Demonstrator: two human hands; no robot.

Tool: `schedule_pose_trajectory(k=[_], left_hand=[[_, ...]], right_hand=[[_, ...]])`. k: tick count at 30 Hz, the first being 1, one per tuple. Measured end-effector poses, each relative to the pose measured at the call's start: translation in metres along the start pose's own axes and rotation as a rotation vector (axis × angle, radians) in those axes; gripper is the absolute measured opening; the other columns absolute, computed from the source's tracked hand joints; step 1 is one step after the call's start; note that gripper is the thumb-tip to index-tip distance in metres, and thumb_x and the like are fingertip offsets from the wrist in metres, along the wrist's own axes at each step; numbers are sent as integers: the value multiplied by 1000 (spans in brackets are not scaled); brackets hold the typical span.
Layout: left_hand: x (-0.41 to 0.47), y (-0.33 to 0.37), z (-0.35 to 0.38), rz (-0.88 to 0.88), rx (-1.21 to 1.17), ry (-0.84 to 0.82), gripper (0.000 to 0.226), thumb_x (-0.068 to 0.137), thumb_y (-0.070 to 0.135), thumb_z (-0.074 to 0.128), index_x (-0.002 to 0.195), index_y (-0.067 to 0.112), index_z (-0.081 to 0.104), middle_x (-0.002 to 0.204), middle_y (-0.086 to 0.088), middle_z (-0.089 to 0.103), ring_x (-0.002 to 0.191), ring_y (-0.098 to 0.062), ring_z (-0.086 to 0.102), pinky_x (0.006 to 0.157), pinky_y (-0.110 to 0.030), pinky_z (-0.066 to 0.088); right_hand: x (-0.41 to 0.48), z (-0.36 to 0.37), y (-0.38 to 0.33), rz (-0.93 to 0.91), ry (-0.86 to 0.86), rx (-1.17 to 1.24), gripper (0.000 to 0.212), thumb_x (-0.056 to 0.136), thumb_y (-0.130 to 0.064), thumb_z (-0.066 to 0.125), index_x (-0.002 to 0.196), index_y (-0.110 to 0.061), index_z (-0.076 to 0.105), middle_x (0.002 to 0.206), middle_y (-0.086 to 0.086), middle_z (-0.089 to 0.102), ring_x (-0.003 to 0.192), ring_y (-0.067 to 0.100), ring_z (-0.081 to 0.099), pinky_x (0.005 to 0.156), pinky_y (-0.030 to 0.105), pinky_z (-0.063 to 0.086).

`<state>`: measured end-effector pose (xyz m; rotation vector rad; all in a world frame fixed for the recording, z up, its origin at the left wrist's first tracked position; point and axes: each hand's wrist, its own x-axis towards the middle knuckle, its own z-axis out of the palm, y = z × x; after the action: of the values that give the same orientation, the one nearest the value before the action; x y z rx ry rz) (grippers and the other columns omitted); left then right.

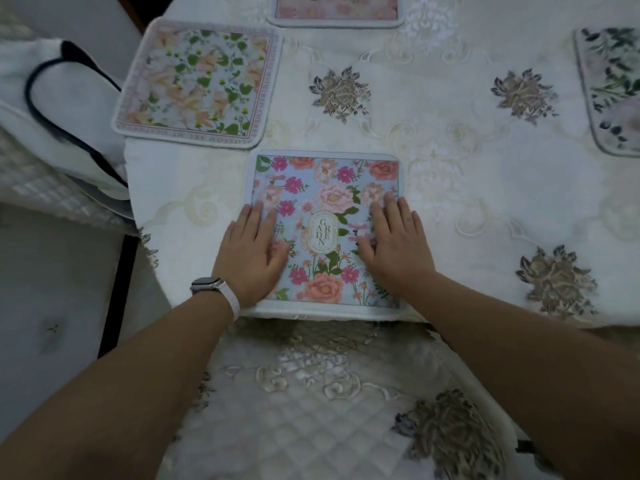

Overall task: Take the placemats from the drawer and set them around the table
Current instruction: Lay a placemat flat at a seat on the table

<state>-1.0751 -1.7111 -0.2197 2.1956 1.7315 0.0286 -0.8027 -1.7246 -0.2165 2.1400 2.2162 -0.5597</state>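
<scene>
Both hands are flat on the blue mat (325, 181), fingers straight and loosely spread, pressing down and not gripping anything. The left hand (251, 251) covers the mat's lower left part, and the right hand (394, 244) sits on its right side, with the "GARDEN" label showing between them. There's a watch (207, 284) with a pale strap on the left wrist.

The blue mat lies flat in the middle of the frame, right at the near edge of the counter (467, 188), and its lower border lines up with that edge. It has pink and peach flowers all over it.

Three more mats are laid out on the counter. A green-and-peach mat (199, 81) sits in the upper left, just beside the blue one's top left corner and turned a little. A pink mat (336, 8) is cut off by the top edge. A dark-leaf mat (613, 88) is cut off at the right edge, well apart from the others.

The counter has a white cloth with embroidered flowers (341, 93). Bottom centre there's a quilted cushion (294, 427). A white bag (62, 109) with dark handles sits at the left of the frame, just off the counter.
</scene>
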Motion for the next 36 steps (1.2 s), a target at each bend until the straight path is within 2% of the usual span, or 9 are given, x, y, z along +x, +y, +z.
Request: schedule_pose_trajectory(k=[3, 5, 8, 11, 14, 19, 21, 33, 36], left_hand=[[-30, 2, 5, 42, 20, -31, 72, 95, 57, 23, 156, 22, 10, 164, -3, -2, 151, -18, -8, 121, -43, 3], [-41, 5, 8, 152, 57, -76, 75, 94, 61, 24, 156, 21, 10, 163, -4, -2, 151, -20, -7, 121, -41, 0], [-44, 20, 12, 251, 62, -90, 69, 96, 60, 24, 155, 22, 21, 163, -7, 11, 151, -23, 1, 121, -47, 3], [-41, 34, 15, 209, 72, -66, 60, 99, 52, 22, 152, 25, 29, 162, -6, 20, 150, -23, 11, 120, -50, 5], [-39, 32, 19, 224, 102, -48, 55, 101, 48, 24, 152, 27, 29, 162, -3, 21, 150, -22, 14, 120, -49, 9], [-22, 1, 9, 57, 67, -25, 63, 98, 58, 21, 156, 33, 14, 164, 5, 2, 151, -15, -3, 121, -46, 6], [-13, -13, 3, 46, 56, -33, 67, 96, 62, 19, 156, 33, 11, 164, 6, 0, 150, -13, -5, 121, -45, 5], [36, -40, -13, -54, 83, 8, 77, 93, 65, 21, 156, 28, 1, 165, 1, 0, 151, -18, -5, 121, -48, 2], [35, -37, -16, -70, 65, 6, 75, 94, 62, 24, 156, 23, 7, 165, -3, 4, 151, -22, -2, 120, -49, 4]], right_hand=[[-34, 8, -17, -61, -25, -75, 71, 99, -52, 21, 157, -11, 12, 165, 15, 3, 152, 34, -2, 120, 47, -1], [-51, 15, -33, -133, -78, -92, 71, 100, -55, 16, 157, -14, 7, 165, 13, -4, 151, 33, -10, 120, 46, -8], [-55, 22, -58, -159, -108, -85, 71, 99, -59, 10, 158, -19, 2, 164, 9, -10, 147, 28, -22, 118, 44, -14], [-51, 26, -71, -140, -101, -76, 67, 101, -56, 11, 158, -21, 0, 165, 6, -12, 148, 27, -22, 118, 44, -12], [-51, 28, -65, -149, -76, -63, 65, 102, -55, 13, 158, -23, 5, 166, 3, -5, 150, 23, -16, 119, 40, -13], [-41, 21, -39, -98, -64, -70, 68, 99, -56, 21, 158, -26, 6, 166, 1, -6, 151, 20, -12, 120, 40, -13], [-29, 17, -29, -77, -61, -70, 67, 99, -55, 23, 158, -28, 5, 166, 0, -5, 152, 21, -9, 120, 41, -9], [61, -17, 20, -60, 8, -50, 68, 100, -51, 26, 158, -22, 3, 166, 5, -4, 152, 20, -8, 121, 44, -3], [63, -24, 19, -58, -33, -58, 69, 101, -50, 26, 158, -21, 3, 166, 6, -3, 152, 22, -8, 121, 46, -1]])
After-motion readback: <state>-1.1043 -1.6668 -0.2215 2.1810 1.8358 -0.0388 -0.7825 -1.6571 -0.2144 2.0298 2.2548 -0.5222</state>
